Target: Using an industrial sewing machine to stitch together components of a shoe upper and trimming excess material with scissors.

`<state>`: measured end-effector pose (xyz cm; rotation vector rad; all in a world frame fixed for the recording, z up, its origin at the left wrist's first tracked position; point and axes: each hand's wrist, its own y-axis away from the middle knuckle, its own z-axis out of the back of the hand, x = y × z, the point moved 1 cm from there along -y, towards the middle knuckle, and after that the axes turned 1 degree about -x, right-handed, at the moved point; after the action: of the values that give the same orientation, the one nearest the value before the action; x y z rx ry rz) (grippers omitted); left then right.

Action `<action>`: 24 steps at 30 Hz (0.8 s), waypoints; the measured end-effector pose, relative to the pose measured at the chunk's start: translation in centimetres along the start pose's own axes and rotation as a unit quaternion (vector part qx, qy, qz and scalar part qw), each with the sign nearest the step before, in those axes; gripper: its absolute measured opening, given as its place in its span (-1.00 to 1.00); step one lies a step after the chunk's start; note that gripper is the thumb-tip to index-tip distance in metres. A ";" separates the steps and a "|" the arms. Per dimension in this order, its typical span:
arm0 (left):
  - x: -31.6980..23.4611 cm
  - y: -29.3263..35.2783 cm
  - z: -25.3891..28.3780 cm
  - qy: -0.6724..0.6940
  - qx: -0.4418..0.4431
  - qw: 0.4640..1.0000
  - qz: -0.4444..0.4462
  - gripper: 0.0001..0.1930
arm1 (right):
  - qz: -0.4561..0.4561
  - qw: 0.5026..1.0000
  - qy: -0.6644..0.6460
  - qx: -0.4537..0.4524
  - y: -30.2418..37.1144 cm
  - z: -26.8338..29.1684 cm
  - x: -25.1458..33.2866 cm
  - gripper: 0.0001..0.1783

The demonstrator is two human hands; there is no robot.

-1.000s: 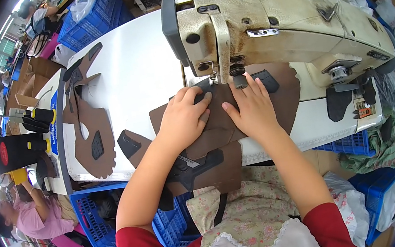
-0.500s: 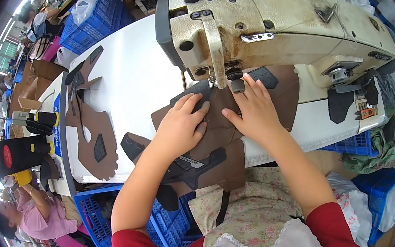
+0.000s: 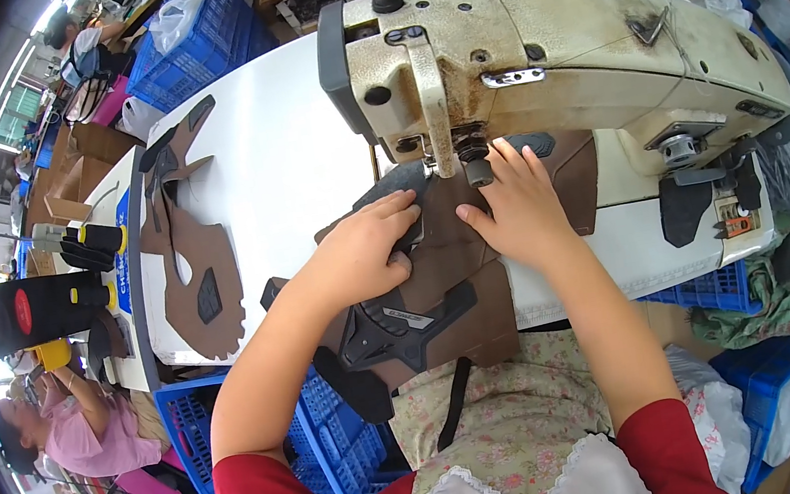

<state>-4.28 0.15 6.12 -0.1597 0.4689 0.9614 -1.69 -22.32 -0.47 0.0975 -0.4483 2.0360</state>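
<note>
Brown shoe-upper material with black patches lies under the needle area of a worn cream sewing machine, its near part hanging over the table's front edge. My left hand rests on it left of the needle, fingers stretched out and pressing a dark grey patch. To the right of the needle, my right hand lies flat on the brown material, thumb apart and fingertips partly behind the presser parts. Neither hand grips anything. The stitching point itself is mostly hidden by the machine head.
Another brown piece with black patches lies at the table's left. Blue crates stand below the front edge and others behind. A black piece lies at the right. On the left, a person in pink sits beside another machine.
The brown material has turned slightly, its near part swinging to the right and a little away from me. My left hand has shifted slightly with it; my right hand stays flat beside the needle.
</note>
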 end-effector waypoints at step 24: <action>-2.1 -0.6 -3.7 -0.066 -0.115 0.987 0.089 -0.73 | 0.041 0.992 -0.104 -0.057 1.7 0.6 1.9 -0.65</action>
<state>-5.96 -2.97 3.78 -0.2632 0.2518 1.1931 -4.17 -21.71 0.07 0.2261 -0.7090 2.0837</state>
